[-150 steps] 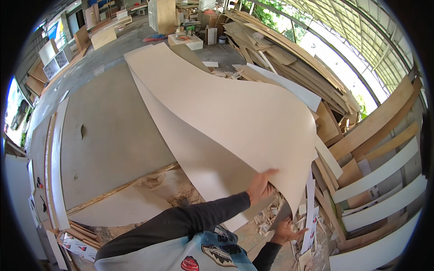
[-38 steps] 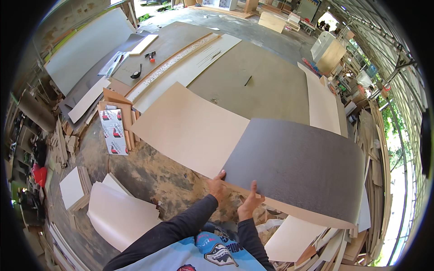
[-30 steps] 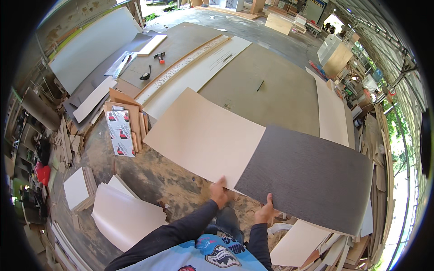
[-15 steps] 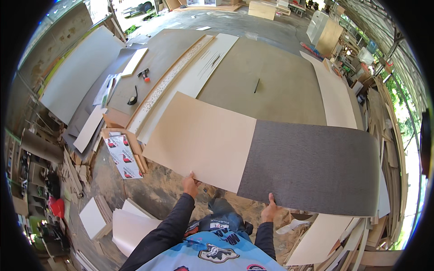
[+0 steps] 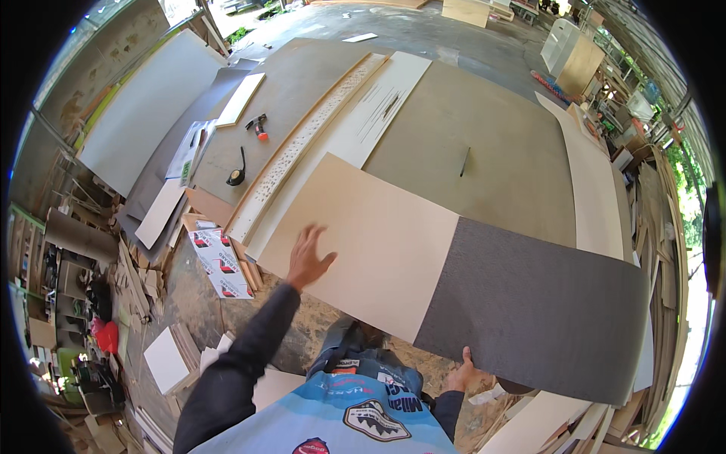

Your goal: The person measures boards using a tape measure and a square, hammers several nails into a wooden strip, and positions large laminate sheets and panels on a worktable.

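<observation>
A smooth beige sheet (image 5: 370, 246) lies slantwise across the near side of a large brown-grey table (image 5: 491, 113). Along its right side it meets a dark grey, grained sheet (image 5: 541, 306), whose right end curves downward; whether the two are joined I cannot tell. My left hand (image 5: 306, 261) is over the beige sheet's near left part, fingers apart and holding nothing. At the dark sheet's near edge, my right hand (image 5: 459, 374) grips with the thumb on top and the fingers hidden underneath. A thin dark pen-like stick (image 5: 465, 162) rests on the table beyond the sheets.
Left on the table are a speckled, wood-edged strip (image 5: 306, 144), a streaked white board (image 5: 404, 83), a tape measure (image 5: 236, 177) and a black and orange tool (image 5: 258, 127). A pale strip (image 5: 594, 181) runs along the right. Offcuts (image 5: 170, 359) stand on the floor at lower left.
My left hand has let go of the beige sheet's near edge and moved up over its face, fingers spread. The right hand keeps its hold on the dark sheet. The whole view has shifted.
</observation>
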Demonstrator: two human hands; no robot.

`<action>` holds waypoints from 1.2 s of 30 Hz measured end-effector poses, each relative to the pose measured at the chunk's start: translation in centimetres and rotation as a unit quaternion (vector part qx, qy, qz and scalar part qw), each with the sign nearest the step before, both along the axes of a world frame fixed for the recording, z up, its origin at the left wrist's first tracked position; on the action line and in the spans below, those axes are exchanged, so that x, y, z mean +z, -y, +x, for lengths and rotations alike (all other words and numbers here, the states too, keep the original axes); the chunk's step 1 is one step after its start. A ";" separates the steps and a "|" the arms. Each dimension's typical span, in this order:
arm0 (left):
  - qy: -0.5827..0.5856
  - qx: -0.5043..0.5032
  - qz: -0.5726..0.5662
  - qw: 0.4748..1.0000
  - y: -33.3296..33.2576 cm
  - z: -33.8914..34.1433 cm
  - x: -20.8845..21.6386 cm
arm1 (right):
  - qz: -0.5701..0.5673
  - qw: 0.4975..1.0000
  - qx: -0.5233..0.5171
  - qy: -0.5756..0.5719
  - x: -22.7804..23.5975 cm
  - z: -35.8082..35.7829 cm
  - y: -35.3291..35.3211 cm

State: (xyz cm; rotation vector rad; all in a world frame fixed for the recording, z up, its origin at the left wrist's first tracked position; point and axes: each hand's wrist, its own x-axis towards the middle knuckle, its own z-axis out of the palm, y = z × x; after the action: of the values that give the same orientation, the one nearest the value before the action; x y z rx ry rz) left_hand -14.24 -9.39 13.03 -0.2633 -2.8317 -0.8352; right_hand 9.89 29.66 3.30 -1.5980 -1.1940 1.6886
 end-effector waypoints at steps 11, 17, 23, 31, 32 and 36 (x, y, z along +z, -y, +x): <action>0.280 -0.253 -0.354 0.856 3.6 -17.0 -5.7 | 0.016 0.997 -0.071 0.020 1.9 -1.0 1.3; 0.257 -0.281 -0.366 0.849 6.2 -19.4 -5.7 | 0.027 0.998 -0.053 0.037 2.7 -3.3 2.3; 0.264 -0.276 -0.374 0.845 7.4 -21.9 -5.3 | -0.023 0.995 -0.092 -0.021 0.1 -4.7 0.6; 0.259 -0.267 -0.392 0.841 8.9 -25.6 -6.6 | 0.036 0.998 -0.046 -0.028 0.1 -6.0 -0.2; 0.263 -0.264 -0.396 0.840 9.6 -25.5 -6.3 | 0.030 0.999 -0.045 0.001 1.4 -7.4 0.6; 0.261 -0.273 -0.402 0.834 9.6 -26.2 -5.5 | 0.017 0.998 -0.052 0.041 2.5 -8.9 1.4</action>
State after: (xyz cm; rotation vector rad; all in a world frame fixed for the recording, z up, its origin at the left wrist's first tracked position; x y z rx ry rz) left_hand -40.46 -19.02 7.51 -1.1487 -3.5194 0.3934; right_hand 1.03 28.28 5.77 -1.6926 -1.1514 1.5436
